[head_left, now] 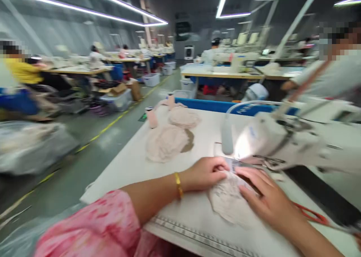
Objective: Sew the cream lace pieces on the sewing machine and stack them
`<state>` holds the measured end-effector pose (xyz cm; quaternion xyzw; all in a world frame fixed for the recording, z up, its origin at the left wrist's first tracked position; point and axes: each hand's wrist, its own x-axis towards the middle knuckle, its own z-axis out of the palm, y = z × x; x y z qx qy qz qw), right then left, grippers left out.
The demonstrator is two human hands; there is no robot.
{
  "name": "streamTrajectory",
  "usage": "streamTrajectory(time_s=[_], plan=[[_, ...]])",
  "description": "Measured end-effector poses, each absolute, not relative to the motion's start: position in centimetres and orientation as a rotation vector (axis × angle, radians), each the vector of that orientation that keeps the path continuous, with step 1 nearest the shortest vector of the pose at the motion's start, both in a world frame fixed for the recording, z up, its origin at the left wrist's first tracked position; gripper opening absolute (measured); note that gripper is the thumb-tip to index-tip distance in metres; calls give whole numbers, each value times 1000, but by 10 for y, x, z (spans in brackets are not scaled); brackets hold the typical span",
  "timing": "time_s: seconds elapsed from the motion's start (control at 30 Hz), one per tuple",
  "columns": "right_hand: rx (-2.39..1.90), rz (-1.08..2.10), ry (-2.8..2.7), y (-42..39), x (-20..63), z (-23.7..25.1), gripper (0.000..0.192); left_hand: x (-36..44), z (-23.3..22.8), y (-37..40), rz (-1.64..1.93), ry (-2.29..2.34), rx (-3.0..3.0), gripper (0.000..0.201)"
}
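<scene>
Where the view is nearest, a loose pink mottled cloth sleeve [93, 227] covers the person's left forearm, and a thin yellow metal bangle [178, 185] circles the wrist. The left hand [205, 172] lies knuckles up, its fingertips curled and pinched on the upper edge of a pale beige lace fabric piece [228, 202]; the right hand [267, 200] rests flat on the same piece, fingers extended and close together, pressing it down. This soft, rounded piece lies on the smooth white laminate worktable [135, 163], directly before the needle area of the glossy white sewing machine [282, 140], whose lamp throws a bright glare. A printed measuring strip [197, 234] runs along the table's near edge, and orange-handled scissors [313, 213] lie just beside the right forearm.

Further along the table sit two heaps of pale pink domed fabric cups [166, 142], and near them two small pink cylindrical thread cones [152, 117], upright. A blue panel [208, 105] bounds the table's far side.

Beyond, a grey polished floor with a yellow painted line [107, 129] separates rows of similar benches, where other people sit working. Clear plastic bags [31, 144] of goods stand at the left. Long white strip lights [84, 12] run along the dark ceiling. The picture is motion-blurred; finer detail cannot be told.
</scene>
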<state>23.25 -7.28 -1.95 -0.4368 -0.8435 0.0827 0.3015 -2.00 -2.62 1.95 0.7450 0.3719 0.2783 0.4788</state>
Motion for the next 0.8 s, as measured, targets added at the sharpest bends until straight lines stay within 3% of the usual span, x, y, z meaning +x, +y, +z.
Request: streamTrajectory(time_s=[0.23,0.43,0.6,0.8], plan=[[-1269,507,-2161,-64,217,-5,41,-20,28,-22,636,870,1743,19],[-1293,646,-2051,-68,213,0,19,-13,31,-26,628,879,1789,24],[-1266,677,-1991,-72,209,8,9,-12,30,-28,646,936,1906,12],[-1195,643,-1968,-75,204,6,14,-9,27,-33,709,910,1972,9]])
